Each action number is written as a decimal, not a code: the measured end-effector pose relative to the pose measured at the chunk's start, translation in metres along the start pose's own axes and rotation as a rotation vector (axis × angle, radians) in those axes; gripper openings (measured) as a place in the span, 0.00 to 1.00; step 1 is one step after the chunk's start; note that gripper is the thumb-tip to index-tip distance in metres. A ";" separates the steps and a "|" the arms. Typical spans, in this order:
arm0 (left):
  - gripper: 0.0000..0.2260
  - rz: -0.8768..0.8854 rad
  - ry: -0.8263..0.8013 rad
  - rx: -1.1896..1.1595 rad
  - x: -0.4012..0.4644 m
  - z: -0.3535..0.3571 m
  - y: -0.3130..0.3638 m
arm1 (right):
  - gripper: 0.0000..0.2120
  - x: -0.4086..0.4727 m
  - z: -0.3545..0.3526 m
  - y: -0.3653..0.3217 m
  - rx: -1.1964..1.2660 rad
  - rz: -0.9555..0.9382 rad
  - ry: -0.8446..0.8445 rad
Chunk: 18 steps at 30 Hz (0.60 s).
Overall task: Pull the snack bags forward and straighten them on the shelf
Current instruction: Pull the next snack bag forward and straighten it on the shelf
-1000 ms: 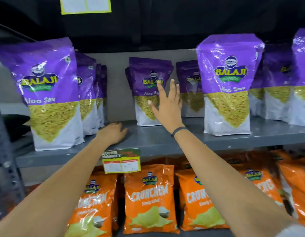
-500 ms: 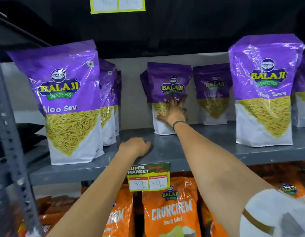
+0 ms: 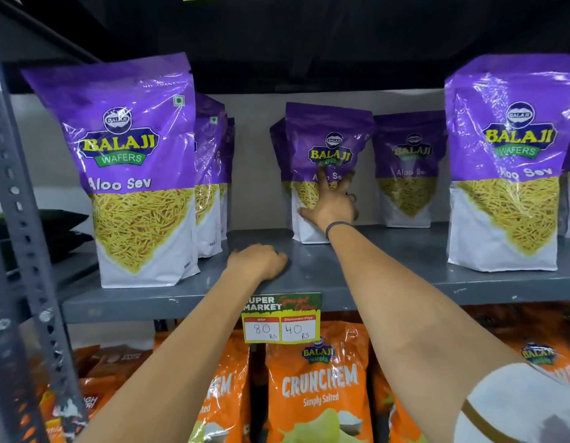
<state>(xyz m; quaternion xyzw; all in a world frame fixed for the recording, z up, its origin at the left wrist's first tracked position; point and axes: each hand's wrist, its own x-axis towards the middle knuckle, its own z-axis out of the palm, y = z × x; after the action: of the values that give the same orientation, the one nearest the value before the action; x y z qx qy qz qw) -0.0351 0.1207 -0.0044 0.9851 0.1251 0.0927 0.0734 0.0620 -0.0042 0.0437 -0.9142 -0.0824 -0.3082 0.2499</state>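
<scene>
Purple Balaji Aloo Sev bags stand on a grey shelf (image 3: 389, 266). One bag (image 3: 325, 139) stands at the back in the middle. My right hand (image 3: 333, 204) lies flat on its front with fingers spread, thumb at its left side, without closing around it. Another bag (image 3: 408, 167) stands at the back just to its right. Large bags stand at the front left (image 3: 139, 174) and front right (image 3: 507, 167). My left hand (image 3: 258, 262) rests curled on the shelf's surface near its front edge, holding nothing.
More purple bags (image 3: 210, 174) are lined up behind the front left one. A price tag (image 3: 282, 318) hangs from the shelf edge. Orange Crunchem bags (image 3: 319, 388) fill the shelf below. A perforated metal upright (image 3: 18, 219) runs down the left.
My right hand reached from mid-air to the back middle bag and now presses on its front. My left hand curled on the shelf. The view moved closer and shifted left.
</scene>
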 end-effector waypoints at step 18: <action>0.27 -0.035 -0.046 0.007 -0.005 -0.004 0.001 | 0.49 -0.040 -0.029 0.003 -0.011 -0.044 0.050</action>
<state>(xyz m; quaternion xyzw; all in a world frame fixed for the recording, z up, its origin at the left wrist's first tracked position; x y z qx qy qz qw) -0.0401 0.1190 -0.0015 0.9848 0.1412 0.0685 0.0744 0.0165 -0.0213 0.0381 -0.9056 -0.0946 -0.3367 0.2400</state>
